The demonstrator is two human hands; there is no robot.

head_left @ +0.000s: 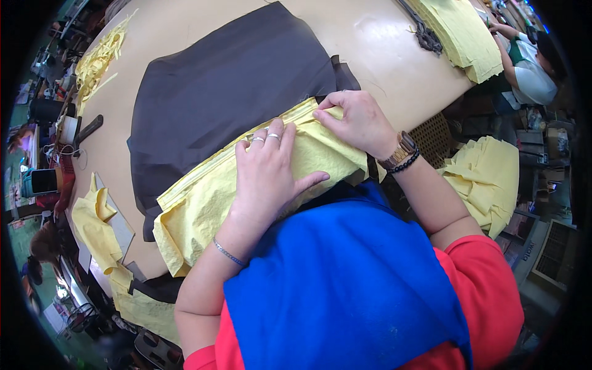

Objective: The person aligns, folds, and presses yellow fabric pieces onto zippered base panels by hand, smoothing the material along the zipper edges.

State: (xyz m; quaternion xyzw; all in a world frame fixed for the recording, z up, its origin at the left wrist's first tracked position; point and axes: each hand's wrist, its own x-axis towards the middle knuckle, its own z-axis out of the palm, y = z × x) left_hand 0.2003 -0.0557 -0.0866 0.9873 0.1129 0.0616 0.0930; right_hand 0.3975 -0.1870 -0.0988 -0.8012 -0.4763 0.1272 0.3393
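A yellow fabric piece (203, 216) with a folded, seamed upper edge lies along the near side of a large dark brown fabric panel (222, 92). My left hand (265, 163) rests flat on the yellow fabric, its fingertips at the seamed edge and its thumb held apart. At the right end of that edge, my right hand (364, 123) pinches the yellow fabric between thumb and forefinger. The lower part of the yellow piece hangs in folds toward my blue apron (345, 277).
The pale table (376, 43) carries yellow scraps (102, 58) at far left, and a dark metal tool (425, 34) beside a yellow fabric stack (465, 37). Another yellow pile (484, 179) sits right. Yellow cloth (95, 228) drapes over the left edge. Another person (533, 74) is at far right.
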